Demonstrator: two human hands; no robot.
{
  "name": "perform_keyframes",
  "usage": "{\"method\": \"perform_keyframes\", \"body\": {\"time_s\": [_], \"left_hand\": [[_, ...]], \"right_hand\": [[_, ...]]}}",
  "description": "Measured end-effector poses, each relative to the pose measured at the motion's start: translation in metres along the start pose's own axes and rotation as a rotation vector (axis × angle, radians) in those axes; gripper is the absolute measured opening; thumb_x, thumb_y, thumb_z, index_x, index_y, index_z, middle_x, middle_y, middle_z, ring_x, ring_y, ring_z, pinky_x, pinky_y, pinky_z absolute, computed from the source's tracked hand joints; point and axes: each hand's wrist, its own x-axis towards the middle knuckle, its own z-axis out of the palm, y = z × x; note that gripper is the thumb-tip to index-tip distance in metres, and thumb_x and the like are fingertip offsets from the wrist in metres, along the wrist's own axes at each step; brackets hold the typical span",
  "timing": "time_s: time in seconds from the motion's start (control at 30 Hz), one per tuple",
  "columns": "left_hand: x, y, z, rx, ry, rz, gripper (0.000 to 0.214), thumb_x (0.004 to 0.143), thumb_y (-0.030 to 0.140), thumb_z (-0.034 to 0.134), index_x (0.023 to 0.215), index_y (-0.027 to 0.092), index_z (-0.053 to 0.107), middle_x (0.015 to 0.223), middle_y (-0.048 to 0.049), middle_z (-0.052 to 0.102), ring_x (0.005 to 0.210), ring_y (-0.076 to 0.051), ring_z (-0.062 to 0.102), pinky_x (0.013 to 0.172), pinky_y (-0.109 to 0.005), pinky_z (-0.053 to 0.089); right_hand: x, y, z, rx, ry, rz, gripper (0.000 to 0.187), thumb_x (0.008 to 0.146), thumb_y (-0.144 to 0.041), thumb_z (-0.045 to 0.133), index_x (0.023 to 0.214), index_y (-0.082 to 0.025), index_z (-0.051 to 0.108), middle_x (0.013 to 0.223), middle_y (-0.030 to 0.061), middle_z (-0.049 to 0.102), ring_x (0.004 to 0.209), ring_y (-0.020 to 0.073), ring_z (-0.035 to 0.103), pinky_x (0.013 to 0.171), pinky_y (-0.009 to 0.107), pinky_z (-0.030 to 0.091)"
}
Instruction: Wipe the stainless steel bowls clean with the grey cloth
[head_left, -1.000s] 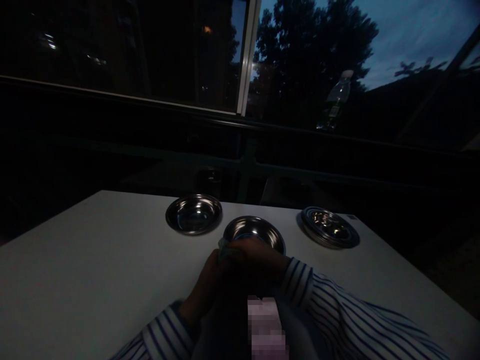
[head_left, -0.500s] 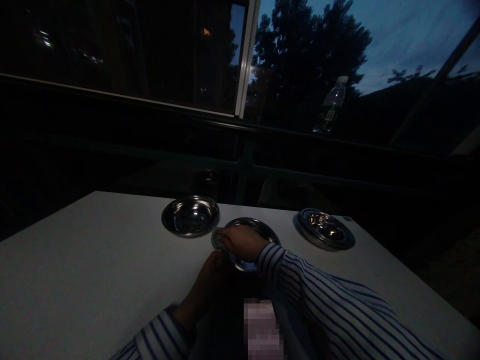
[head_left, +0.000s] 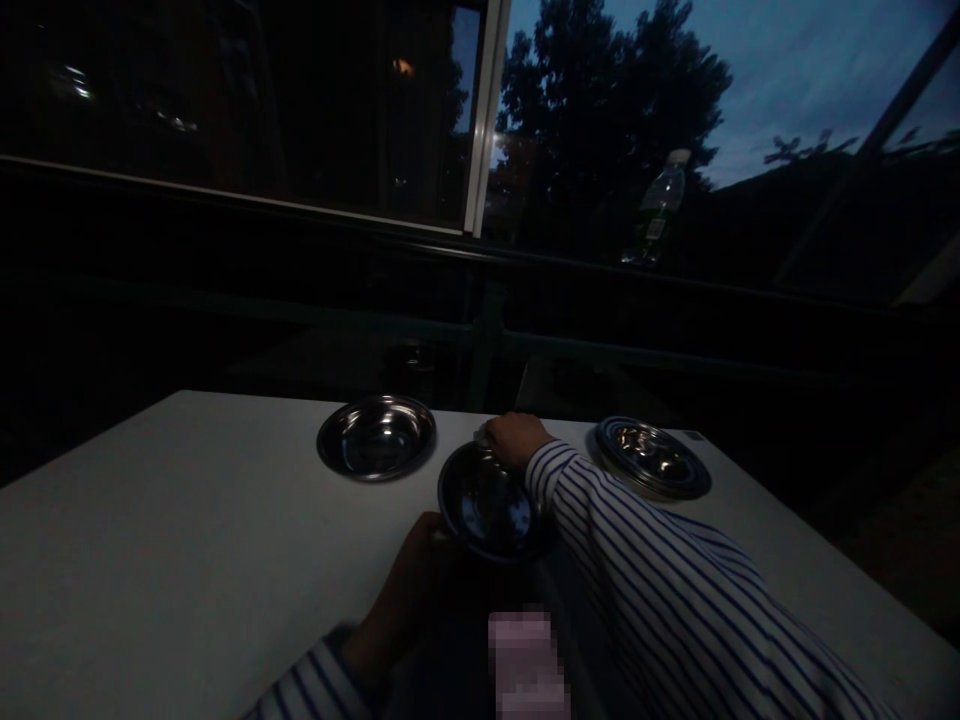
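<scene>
A shiny stainless steel plate (head_left: 491,505) is held tilted at the near edge of the table. My left hand (head_left: 427,550) is closed on its left rim, thumb on top and the other fingers hidden in the dark below. At the far rim, my right hand (head_left: 517,438) is closed around a small pale cloth (head_left: 482,436) pressed to the metal. Only a bit of the cloth shows beside the fingers. Left of these, a second steel plate (head_left: 377,440) lies on the table.
On the right of the white table (head_left: 225,540) sits a stack of steel plates (head_left: 652,460). A clear bottle (head_left: 660,210) with a green label stands upright by the window beyond the table. The scene is dim. A blurred pink patch (head_left: 529,665) shows below the plate.
My right hand has moved from the plate's left rim to its far rim with the cloth. The plate now tilts more toward me, and my left hand keeps hold of it.
</scene>
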Motion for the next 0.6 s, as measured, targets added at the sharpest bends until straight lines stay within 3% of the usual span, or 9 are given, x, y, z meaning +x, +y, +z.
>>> {"method": "perform_keyframes", "body": {"time_s": [0.17,0.33,0.47,0.6], "left_hand": [[-0.001,0.005,0.002,0.053,0.031,0.022,0.025,0.064,0.034,0.064,0.077,0.016,0.053,0.068,-0.0019,0.065,0.065,-0.021,0.062,0.057,-0.031,0.045],[-0.005,0.007,0.004,0.008,0.013,-0.009,0.024,0.065,0.032,0.063,0.079,0.017,0.050,0.067,-0.0010,0.066,0.065,-0.020,0.063,0.059,-0.031,0.045],[-0.007,0.006,0.005,-0.058,-0.008,-0.033,0.025,0.063,0.032,0.064,0.077,0.019,0.047,0.064,0.0001,0.066,0.064,-0.020,0.063,0.060,-0.031,0.046],[-0.003,0.001,0.004,-0.113,-0.001,-0.015,0.028,0.063,0.034,0.065,0.077,0.019,0.046,0.061,0.0008,0.065,0.062,-0.019,0.062,0.059,-0.031,0.045]], "right_hand": [[-0.017,0.037,0.008,0.032,-0.043,0.072,0.027,0.088,-0.033,0.048,0.105,-0.014,0.057,0.105,0.0084,0.060,0.092,0.0196,0.058,0.078,0.038,0.047],[-0.054,0.060,0.021,0.092,-0.026,0.070,0.029,0.089,-0.029,0.038,0.096,-0.015,0.063,0.094,0.0122,0.066,0.088,0.0213,0.062,0.072,0.028,0.042],[-0.095,0.059,0.031,0.117,0.011,0.057,0.031,0.089,-0.027,0.034,0.094,-0.015,0.062,0.089,0.0111,0.067,0.081,0.0191,0.063,0.067,0.026,0.040],[-0.130,0.039,0.041,0.091,0.052,0.019,0.027,0.088,-0.024,0.036,0.093,-0.015,0.061,0.087,0.0110,0.066,0.080,0.0209,0.062,0.066,0.028,0.039]]}}
